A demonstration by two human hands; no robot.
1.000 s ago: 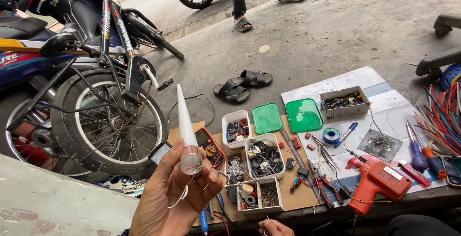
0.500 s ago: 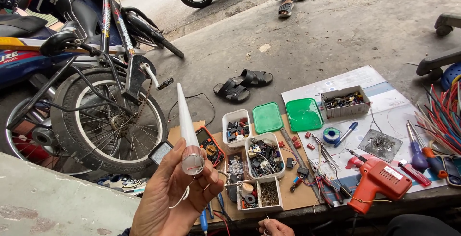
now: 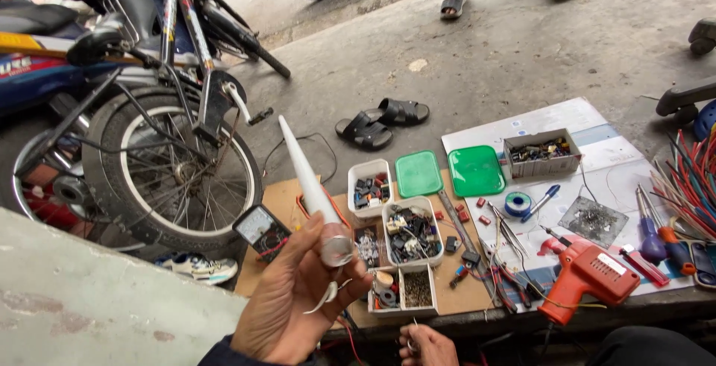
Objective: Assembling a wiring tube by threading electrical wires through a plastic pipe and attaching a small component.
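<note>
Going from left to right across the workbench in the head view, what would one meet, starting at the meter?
Black meter → left hand holding white cone → green lids → blue tape roll → orange soldering gun → screwdrivers → coloured wires.

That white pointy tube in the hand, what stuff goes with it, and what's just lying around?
In hand:
white cone tube, held by left hand
right hand, low near the parts tubs

Lying about:
orange soldering gun
green lids
black sandals
meter

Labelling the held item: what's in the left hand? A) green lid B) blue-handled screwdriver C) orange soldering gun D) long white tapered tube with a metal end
D: the left hand pinches the white tapered tube at its metal end; the orange soldering gun lies on the bench.
</note>
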